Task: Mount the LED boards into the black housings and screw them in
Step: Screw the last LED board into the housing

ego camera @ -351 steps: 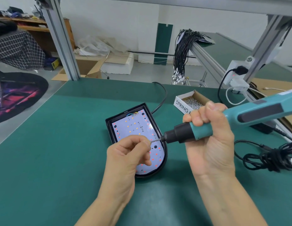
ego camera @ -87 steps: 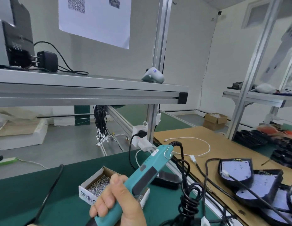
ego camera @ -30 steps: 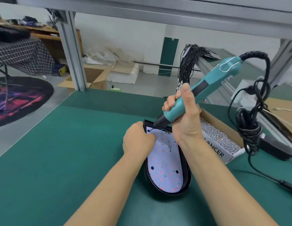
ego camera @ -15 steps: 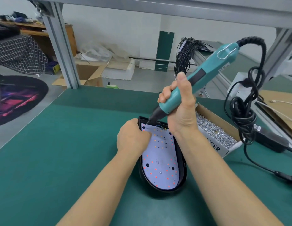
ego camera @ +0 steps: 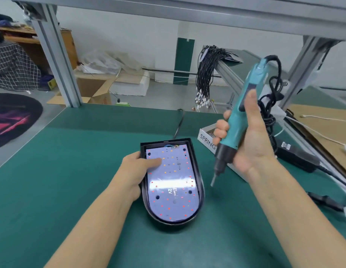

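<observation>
A black housing [ego camera: 200,187] lies flat on the green mat, rounded end toward me. A white LED board [ego camera: 173,188] with red and yellow dots sits inside it. My left hand [ego camera: 138,171] grips the housing's left edge, its thumb pressed flat on the board. My right hand [ego camera: 247,140] holds a teal electric screwdriver [ego camera: 243,117] upright to the right of the housing, its bit pointing down and clear of the board.
An open box of screws [ego camera: 207,141] stands behind the screwdriver. A black power adapter [ego camera: 295,158] and coiled cable [ego camera: 268,105] lie at the right. Aluminium frame posts [ego camera: 58,64] stand at the table's far edge. A wire bundle [ego camera: 207,74] hangs beyond.
My right hand has lifted the screwdriver off the board's far left corner and swung it right, upright. My left hand has slid down the housing's left edge, thumb onto the board.
</observation>
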### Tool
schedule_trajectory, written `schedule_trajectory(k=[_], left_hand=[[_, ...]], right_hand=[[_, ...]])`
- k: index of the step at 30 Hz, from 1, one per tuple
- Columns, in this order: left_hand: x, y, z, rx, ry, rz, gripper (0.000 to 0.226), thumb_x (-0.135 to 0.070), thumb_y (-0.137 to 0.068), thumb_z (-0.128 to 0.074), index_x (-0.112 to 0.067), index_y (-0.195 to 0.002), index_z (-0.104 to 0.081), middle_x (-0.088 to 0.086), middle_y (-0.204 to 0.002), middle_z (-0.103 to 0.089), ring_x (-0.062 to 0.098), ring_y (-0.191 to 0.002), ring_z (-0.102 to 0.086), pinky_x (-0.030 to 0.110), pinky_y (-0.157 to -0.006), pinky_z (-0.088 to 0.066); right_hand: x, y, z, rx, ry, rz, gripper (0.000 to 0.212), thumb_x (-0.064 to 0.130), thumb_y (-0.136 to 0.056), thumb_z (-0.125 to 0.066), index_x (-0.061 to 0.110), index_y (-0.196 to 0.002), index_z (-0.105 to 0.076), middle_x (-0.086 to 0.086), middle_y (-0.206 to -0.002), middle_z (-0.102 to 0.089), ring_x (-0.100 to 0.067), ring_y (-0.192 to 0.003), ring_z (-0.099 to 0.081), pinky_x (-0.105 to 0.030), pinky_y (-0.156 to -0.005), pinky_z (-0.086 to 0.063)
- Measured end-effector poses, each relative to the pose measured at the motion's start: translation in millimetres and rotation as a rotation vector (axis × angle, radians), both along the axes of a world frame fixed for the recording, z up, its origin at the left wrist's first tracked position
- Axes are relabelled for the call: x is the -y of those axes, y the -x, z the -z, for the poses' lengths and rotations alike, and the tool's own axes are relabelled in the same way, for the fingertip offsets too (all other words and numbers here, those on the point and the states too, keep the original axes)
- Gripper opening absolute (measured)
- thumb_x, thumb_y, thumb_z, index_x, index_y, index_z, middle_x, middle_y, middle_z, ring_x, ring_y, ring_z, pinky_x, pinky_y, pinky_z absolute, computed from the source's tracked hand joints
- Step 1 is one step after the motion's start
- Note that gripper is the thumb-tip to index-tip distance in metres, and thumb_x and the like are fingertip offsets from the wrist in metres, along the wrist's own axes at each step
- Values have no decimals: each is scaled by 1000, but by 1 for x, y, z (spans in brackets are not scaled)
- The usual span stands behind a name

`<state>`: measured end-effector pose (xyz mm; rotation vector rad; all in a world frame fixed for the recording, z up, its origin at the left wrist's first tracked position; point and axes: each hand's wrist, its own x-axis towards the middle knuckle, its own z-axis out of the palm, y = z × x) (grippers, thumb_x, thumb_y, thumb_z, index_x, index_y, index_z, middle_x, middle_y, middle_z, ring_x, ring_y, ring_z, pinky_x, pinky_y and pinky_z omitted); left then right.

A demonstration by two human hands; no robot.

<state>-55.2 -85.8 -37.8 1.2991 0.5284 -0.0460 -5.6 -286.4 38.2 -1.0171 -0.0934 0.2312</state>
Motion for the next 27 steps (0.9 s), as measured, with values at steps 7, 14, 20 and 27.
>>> schedule_trajectory(k=[7,14,20,27], left_hand=[[-40,13,-8,103,134,-39,14,-1,-87,-57,-3,-98,-64,17,-80,-74,30,-62,-71,41,-49,-57],[-58,29,-22,278,104,-16,44,-13,-69,-63,-5,-112,-63,14,-93,-74,28,-72,-73,39,-55,-57],[-53,36,-29,341,113,-24,45,-13,-69,-63,-5,-114,-63,14,-96,-74,28,-76,-73,39,-56,-58],[-30,30,-34,367,161,12,46,-12,-73,-62,-6,-118,-62,16,-103,-72,29,-77,-72,44,-60,-59]], right_hand=[[32,37,28,101,655,84,60,68,-61,-69,13,-77,-51,0,-62,-53,-15,-46,-47,-25,-43,-42],[14,41,59,116,1106,27,42,60,-77,-64,24,-92,-51,0,-72,-60,-14,-50,-57,-29,-48,-48],[1,40,66,105,1534,-58,56,67,-81,-55,15,-98,-45,-6,-102,-60,-28,-94,-61,-35,-70,-45],[-9,46,67,290,1895,-51,70,70,-82,-51,11,-119,-52,-9,-122,-52,-27,-115,-49,-36,-87,-39]])
